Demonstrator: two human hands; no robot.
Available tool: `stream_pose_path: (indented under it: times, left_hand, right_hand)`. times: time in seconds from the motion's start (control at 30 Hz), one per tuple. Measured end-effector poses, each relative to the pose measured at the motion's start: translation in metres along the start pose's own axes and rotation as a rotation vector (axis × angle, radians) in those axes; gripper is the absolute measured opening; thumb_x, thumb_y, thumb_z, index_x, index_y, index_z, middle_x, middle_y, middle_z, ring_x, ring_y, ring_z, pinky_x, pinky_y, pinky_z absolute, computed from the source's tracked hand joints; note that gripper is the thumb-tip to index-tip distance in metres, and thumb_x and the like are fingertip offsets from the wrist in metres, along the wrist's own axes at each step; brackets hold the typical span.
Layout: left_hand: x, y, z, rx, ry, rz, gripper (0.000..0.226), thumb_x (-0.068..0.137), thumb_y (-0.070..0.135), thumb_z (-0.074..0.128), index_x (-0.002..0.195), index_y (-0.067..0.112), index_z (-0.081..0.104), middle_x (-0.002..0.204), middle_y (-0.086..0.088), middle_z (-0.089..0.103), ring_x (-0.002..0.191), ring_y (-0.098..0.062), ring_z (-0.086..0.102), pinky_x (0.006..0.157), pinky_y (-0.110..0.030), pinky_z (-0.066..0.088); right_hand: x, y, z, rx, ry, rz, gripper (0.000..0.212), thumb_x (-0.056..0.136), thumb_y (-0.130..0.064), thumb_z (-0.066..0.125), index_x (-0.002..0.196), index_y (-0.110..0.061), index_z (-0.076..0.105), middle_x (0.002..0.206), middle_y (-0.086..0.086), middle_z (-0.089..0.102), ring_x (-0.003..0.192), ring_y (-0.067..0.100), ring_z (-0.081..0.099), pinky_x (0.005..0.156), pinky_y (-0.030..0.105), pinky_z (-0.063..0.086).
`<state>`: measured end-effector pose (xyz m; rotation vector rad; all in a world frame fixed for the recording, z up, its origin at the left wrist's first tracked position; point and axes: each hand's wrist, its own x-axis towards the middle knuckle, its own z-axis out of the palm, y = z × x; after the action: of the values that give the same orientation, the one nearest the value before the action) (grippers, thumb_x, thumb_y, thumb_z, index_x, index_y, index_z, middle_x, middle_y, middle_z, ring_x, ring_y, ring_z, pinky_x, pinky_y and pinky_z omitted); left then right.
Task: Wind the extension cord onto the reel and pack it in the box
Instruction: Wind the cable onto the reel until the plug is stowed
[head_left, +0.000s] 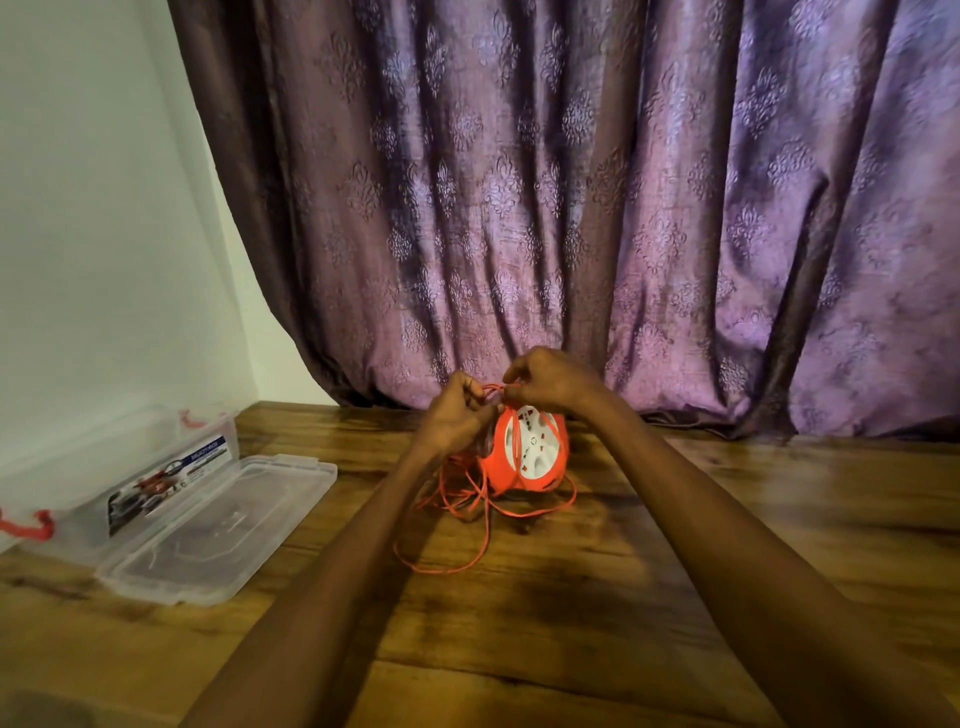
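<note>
The round orange plastic reel with a white socket face (525, 453) stands on edge on the brown wooden table (571, 597), just in front of the patterned purple curtain (571, 182). Above its rim, the left hand (457, 415) and the right hand (545, 382) both pinch strands of the thin orange extension cord (452, 519), most of which lies in loose loops on the table below and beside the reel. A strand crosses the socket face, so the winding looks barely begun. To do it well, the snarl at the fingers probably needs freeing first, then the cord fed under light tension into the reel's groove, not across its face. The clear plastic storage box (124, 488) and its clear lid (218, 525) wait open at the left, well apart.
</note>
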<state>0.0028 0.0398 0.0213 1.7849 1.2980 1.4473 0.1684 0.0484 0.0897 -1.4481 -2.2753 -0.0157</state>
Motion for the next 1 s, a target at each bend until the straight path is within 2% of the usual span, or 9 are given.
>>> stream_pose_path:
  times: [0.13,0.3,0.43,0.5,0.57,0.63,0.7,0.87,1.0]
  left_hand:
    - [-0.004,0.000,0.002,0.018,0.028,0.021,0.036,0.084,0.011,0.074,0.080,0.023,0.040,0.063,0.005,0.046,0.048,-0.002,0.040,0.053,-0.029,0.038]
    - [-0.011,-0.008,0.002,0.034,0.073,0.052,0.031,0.081,0.017,0.076,0.079,0.024,0.045,0.070,0.005,0.053,0.063,-0.010,0.046,0.062,-0.031,0.042]
    - [-0.019,-0.003,-0.001,-0.069,0.023,0.042,0.021,0.086,0.013,0.072,0.092,0.019,0.053,0.075,0.004,0.055,0.060,0.002,0.050,0.059,-0.016,0.043]
    - [-0.015,-0.003,-0.005,-0.036,-0.048,0.014,0.024,0.086,0.009,0.070,0.106,0.016,0.057,0.079,0.004,0.056,0.062,0.004,0.052,0.062,-0.015,0.045]
    - [-0.010,0.001,-0.008,0.090,-0.131,-0.018,0.029,0.085,0.014,0.069,0.113,0.017,0.062,0.081,0.004,0.060,0.067,-0.002,0.055,0.068,-0.020,0.046]
    - [-0.007,0.006,-0.009,0.197,-0.216,-0.020,0.013,0.082,0.030,0.065,0.091,0.021,0.067,0.076,-0.003,0.068,0.065,-0.009,0.060,0.067,-0.024,0.046]
    - [-0.005,0.011,-0.007,0.312,-0.241,0.019,0.027,0.084,0.043,0.065,0.073,0.018,0.063,0.067,-0.004,0.069,0.060,-0.011,0.061,0.062,-0.027,0.045]
    - [-0.001,0.007,0.000,0.620,-0.054,0.032,0.052,0.078,0.070,0.054,0.070,0.019,0.064,0.050,0.000,0.063,0.056,-0.016,0.064,0.063,-0.030,0.048]
    - [-0.009,0.003,-0.006,0.032,0.053,-0.123,0.042,0.084,0.053,0.063,0.074,0.013,0.069,0.049,0.000,0.060,0.041,-0.013,0.051,0.054,-0.029,0.043]
  right_hand:
    - [-0.003,-0.002,0.001,-0.133,0.069,0.057,0.036,0.078,-0.050,0.068,0.108,-0.031,0.070,0.113,0.004,0.069,0.103,0.027,0.064,0.083,0.036,0.047]
    - [-0.010,0.013,0.000,-0.136,0.131,0.284,0.037,0.079,-0.043,0.063,0.107,-0.019,0.068,0.117,0.014,0.067,0.107,0.034,0.064,0.086,0.039,0.050]
    - [-0.020,0.046,0.017,0.151,0.032,0.439,0.071,0.076,-0.070,0.061,0.116,-0.012,0.066,0.121,0.018,0.066,0.112,0.035,0.063,0.091,0.038,0.050]
    - [-0.024,0.061,0.027,0.321,-0.037,0.464,0.077,0.072,-0.075,0.060,0.107,-0.006,0.070,0.108,0.018,0.070,0.099,0.028,0.067,0.083,0.035,0.052]
    - [-0.030,0.069,0.036,0.471,-0.032,0.473,0.046,0.086,-0.050,0.065,0.075,-0.006,0.070,0.067,0.010,0.069,0.058,0.014,0.063,0.060,0.027,0.048]
    - [-0.033,0.076,0.046,0.575,-0.004,0.469,0.039,0.093,-0.024,0.062,0.058,-0.007,0.062,0.038,-0.003,0.055,0.032,0.004,0.046,0.039,0.017,0.036]
    - [-0.034,0.082,0.056,0.621,0.017,0.456,0.035,0.092,-0.013,0.061,0.058,-0.005,0.063,0.036,-0.004,0.052,0.029,0.004,0.045,0.037,0.019,0.036]
    - [-0.044,0.090,0.063,0.704,0.038,0.504,0.036,0.090,-0.014,0.065,0.056,-0.007,0.060,0.035,-0.004,0.052,0.028,0.002,0.043,0.035,0.017,0.036]
    - [-0.054,0.101,0.080,0.713,-0.017,0.537,0.031,0.090,-0.015,0.065,0.061,-0.004,0.063,0.044,0.007,0.058,0.031,0.014,0.051,0.034,0.022,0.043]
